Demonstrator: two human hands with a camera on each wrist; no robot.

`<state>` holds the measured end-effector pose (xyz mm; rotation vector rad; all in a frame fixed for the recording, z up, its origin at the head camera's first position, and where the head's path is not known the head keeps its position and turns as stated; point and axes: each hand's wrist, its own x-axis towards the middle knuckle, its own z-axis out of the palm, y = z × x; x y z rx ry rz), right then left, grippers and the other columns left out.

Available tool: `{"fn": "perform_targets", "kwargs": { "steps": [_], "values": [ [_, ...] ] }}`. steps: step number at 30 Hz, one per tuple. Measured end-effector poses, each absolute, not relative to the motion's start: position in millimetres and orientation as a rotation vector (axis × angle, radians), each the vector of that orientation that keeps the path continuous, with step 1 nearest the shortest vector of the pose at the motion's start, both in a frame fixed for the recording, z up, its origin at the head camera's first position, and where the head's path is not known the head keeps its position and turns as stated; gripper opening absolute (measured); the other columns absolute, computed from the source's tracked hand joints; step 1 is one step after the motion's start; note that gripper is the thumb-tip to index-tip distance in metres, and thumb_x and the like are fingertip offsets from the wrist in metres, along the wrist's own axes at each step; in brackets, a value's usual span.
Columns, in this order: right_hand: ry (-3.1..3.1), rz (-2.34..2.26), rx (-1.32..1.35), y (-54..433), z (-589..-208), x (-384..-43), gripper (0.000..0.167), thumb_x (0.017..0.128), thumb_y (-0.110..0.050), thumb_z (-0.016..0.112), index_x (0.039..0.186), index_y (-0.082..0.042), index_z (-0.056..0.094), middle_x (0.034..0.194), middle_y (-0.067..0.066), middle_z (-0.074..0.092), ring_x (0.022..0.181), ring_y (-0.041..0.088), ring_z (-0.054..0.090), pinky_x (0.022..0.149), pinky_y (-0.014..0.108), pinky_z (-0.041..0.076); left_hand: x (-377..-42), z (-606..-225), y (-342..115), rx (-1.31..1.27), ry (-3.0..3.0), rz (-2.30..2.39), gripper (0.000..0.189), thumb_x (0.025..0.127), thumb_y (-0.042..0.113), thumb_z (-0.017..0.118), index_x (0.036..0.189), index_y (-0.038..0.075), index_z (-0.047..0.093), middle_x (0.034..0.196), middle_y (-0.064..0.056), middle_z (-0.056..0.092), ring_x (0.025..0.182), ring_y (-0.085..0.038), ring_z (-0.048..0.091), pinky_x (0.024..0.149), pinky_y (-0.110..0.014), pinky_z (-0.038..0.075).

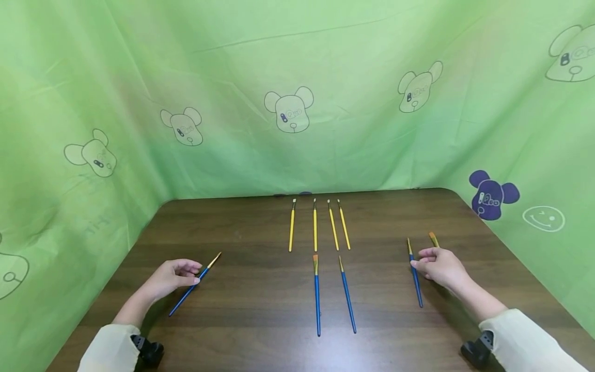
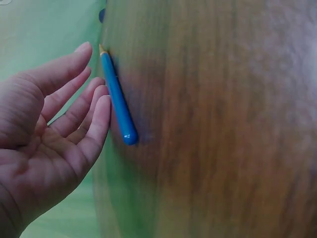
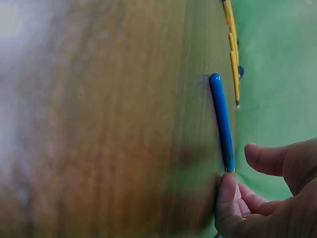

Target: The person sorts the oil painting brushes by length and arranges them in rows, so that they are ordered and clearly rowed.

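Holds left hand (image 1: pixel 171 276) with thumb and bent fingers apart, pinching nothing, over a slanted paintbrush (image 1: pixel 187 294) toward the tabletop's (image 1: pixel 251 320) left edge. Holds right hand (image 1: pixel 440 267) likewise, over two paintbrushes (image 1: pixel 417 283) toward the right edge. Has yellow paintbrushes (image 1: pixel 315 227) spaced near the far edge, probably for easy grasping.

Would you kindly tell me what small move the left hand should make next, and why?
Probably pinch the slanted blue brush: the left hand is close beside it, yet the left wrist view shows thumb and fingers apart, not gripping it.
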<state>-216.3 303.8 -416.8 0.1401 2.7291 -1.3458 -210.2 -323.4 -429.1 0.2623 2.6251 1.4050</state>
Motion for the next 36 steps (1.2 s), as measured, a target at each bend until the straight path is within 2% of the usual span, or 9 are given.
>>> {"fn": "perform_targets", "kwargs": {
  "steps": [7, 14, 19, 23, 30, 36],
  "values": [
    [2.782, -1.228, 0.111, 305, -419, -219, 0.055, 0.088, -0.014, 0.070, 0.122, 0.022, 0.047, 0.086, 0.009, 0.060, 0.068, 0.014, 0.055, 0.055, 0.023, 0.049, -210, -433, -318, 0.232, 2.651, 1.404, 0.040, 0.080, 0.005, 0.078, 0.114, -0.010, 0.064, 0.101, -0.013, 0.065, 0.087, -0.020, 0.057, 0.069, -0.024, 0.053],
    [2.927, -1.014, 0.054, 301, -416, -221, 0.061, 0.085, -0.026, 0.074, 0.122, 0.018, 0.053, 0.088, 0.013, 0.061, 0.079, 0.025, 0.055, 0.066, 0.033, 0.045, -209, -435, -309, 0.131, 2.751, 1.326, 0.037, 0.076, 0.002, 0.081, 0.109, -0.006, 0.069, 0.093, -0.006, 0.065, 0.082, -0.019, 0.057, 0.065, -0.024, 0.051],
    [2.964, -0.958, 0.045, 299, -418, -220, 0.066, 0.079, -0.028, 0.079, 0.121, 0.017, 0.054, 0.090, 0.016, 0.061, 0.084, 0.031, 0.056, 0.070, 0.039, 0.046, -209, -435, -306, 0.072, 2.813, 1.277, 0.032, 0.073, 0.002, 0.082, 0.104, -0.003, 0.072, 0.088, -0.004, 0.066, 0.079, -0.018, 0.058, 0.063, -0.025, 0.050],
    [2.978, -0.941, 0.039, 299, -419, -221, 0.068, 0.075, -0.027, 0.082, 0.120, 0.016, 0.055, 0.089, 0.015, 0.061, 0.082, 0.031, 0.057, 0.069, 0.040, 0.046, -208, -435, -304, 0.032, 2.857, 1.235, 0.029, 0.073, 0.003, 0.082, 0.100, -0.001, 0.074, 0.084, -0.003, 0.068, 0.077, -0.017, 0.059, 0.064, -0.028, 0.049],
    [3.017, -0.909, 0.019, 301, -421, -220, 0.058, 0.075, -0.022, 0.082, 0.116, 0.014, 0.060, 0.085, 0.010, 0.065, 0.082, 0.030, 0.059, 0.072, 0.045, 0.047, -208, -434, -303, 0.011, 2.917, 1.174, 0.022, 0.074, 0.004, 0.081, 0.096, 0.002, 0.076, 0.085, -0.003, 0.071, 0.078, -0.016, 0.062, 0.070, -0.031, 0.050],
    [3.029, -0.923, 0.035, 304, -421, -219, 0.050, 0.075, -0.019, 0.081, 0.111, 0.012, 0.064, 0.079, 0.003, 0.066, 0.076, 0.023, 0.057, 0.070, 0.042, 0.045, -207, -434, -303, 0.002, 2.938, 1.167, 0.019, 0.075, 0.004, 0.081, 0.094, 0.003, 0.076, 0.085, -0.004, 0.072, 0.080, -0.016, 0.064, 0.072, -0.032, 0.050]
  ]
}}
